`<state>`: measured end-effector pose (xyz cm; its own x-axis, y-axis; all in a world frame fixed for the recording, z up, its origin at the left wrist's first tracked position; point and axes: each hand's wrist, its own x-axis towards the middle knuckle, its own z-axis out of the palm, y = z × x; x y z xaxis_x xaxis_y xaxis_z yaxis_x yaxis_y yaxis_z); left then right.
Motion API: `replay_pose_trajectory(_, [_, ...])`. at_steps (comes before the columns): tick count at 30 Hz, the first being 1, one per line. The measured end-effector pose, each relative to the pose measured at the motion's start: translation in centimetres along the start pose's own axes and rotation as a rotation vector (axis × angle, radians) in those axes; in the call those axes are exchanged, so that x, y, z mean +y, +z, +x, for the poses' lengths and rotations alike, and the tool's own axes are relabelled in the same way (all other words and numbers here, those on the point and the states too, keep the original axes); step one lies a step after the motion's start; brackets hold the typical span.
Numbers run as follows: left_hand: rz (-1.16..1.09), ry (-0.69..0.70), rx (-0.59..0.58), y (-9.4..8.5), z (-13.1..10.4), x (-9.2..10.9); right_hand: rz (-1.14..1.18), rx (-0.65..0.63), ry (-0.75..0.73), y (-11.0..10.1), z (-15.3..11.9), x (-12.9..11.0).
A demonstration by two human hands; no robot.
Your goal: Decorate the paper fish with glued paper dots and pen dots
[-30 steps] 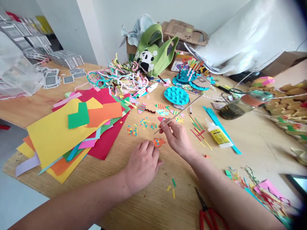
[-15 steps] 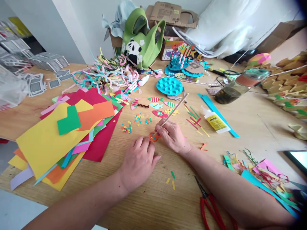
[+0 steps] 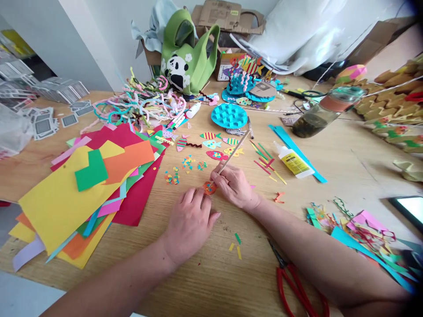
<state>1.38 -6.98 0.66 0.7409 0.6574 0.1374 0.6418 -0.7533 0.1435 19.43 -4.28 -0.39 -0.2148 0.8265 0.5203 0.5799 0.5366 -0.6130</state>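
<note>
The glue bottle (image 3: 295, 161) looks like smooth white plastic. Left of it I see an orange fish (image 3: 209, 188) in matt paper and a smooth, pale stick (image 3: 235, 150), wooden by its look. The coloured sheets (image 3: 53, 198) farther left are matt paper. On the bottle's near side, the scissors (image 3: 281, 260) have dark metal blades and glossy, plastic-looking red handles. Well beyond it, leftward, the green bag (image 3: 202, 59) is dull, felt-like cloth. The tabletop (image 3: 205, 277) beneath is smooth, grained wood.
</note>
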Motion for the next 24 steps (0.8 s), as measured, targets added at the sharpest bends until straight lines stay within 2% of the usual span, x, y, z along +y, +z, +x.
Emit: replay_pose_trajectory(24, [-0.007, 0.000, 0.001, -0.16, 0.01, 0.11, -0.028, -0.019, 0.003, -0.05, 0.10, -0.04])
